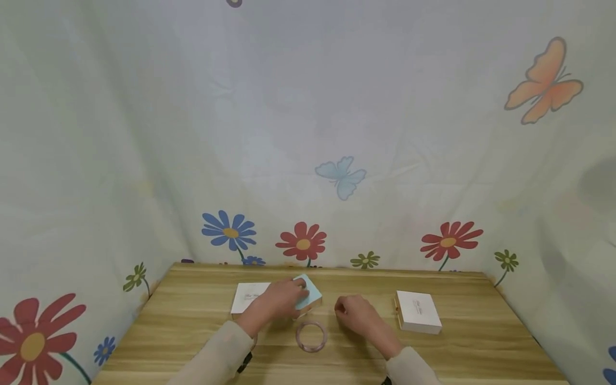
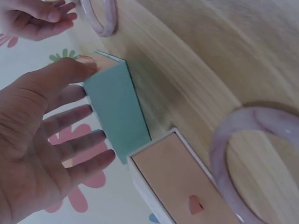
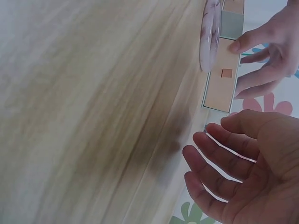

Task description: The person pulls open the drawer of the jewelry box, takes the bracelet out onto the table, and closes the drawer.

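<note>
A teal box (image 1: 313, 295) with a tan side lies on the table, and my left hand (image 1: 281, 299) reaches over it. In the left wrist view the thumb touches the teal box (image 2: 114, 107) at its tan side, near a small tab. The other fingers are spread and nearly straight along its far edge. My right hand (image 1: 358, 315) hovers to the right of the box, fingers loosely bent and holding nothing. A pale purple marbled bangle (image 1: 311, 337) lies between the hands. A second bangle (image 2: 219, 158) is mostly hidden behind the left forearm in the head view.
A white box (image 1: 247, 297) with printed lettering sits beside the teal one, partly behind my left hand. Another white box (image 1: 418, 312) lies to the right of my right hand. The wooden table (image 1: 192, 315) meets a flower-patterned curtain (image 1: 366, 214) at the back.
</note>
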Available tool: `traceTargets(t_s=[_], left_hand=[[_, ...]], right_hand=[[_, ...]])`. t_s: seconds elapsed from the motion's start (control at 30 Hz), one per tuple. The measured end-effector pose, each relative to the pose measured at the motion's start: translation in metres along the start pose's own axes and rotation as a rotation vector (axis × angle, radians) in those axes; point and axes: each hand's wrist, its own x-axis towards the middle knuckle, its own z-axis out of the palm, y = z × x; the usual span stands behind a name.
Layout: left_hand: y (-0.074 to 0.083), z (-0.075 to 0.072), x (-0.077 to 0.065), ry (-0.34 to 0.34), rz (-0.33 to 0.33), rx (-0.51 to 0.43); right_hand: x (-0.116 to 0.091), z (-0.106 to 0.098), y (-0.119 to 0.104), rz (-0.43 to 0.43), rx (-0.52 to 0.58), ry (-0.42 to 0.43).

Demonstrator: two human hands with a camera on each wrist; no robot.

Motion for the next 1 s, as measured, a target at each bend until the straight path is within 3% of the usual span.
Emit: traceTargets(t_s=[0.37,0.8,1.0], left_hand=[[-0.002,-0.001,0.001,-0.032,0.047,0.060],[-0.002,-0.002,-0.010,-0.026,0.106,0.013],[-0.002,0.004,-0.009,0.028,0.104,-0.068]], right_hand=[[-0.002,0.000,-0.001,0.011,0.054,-0.032],[-0.008,-0.006,-0.001,-0.011,0.058,-0.016],[-0.004,-0.011,0.003,0.004,0.061,-0.021]])
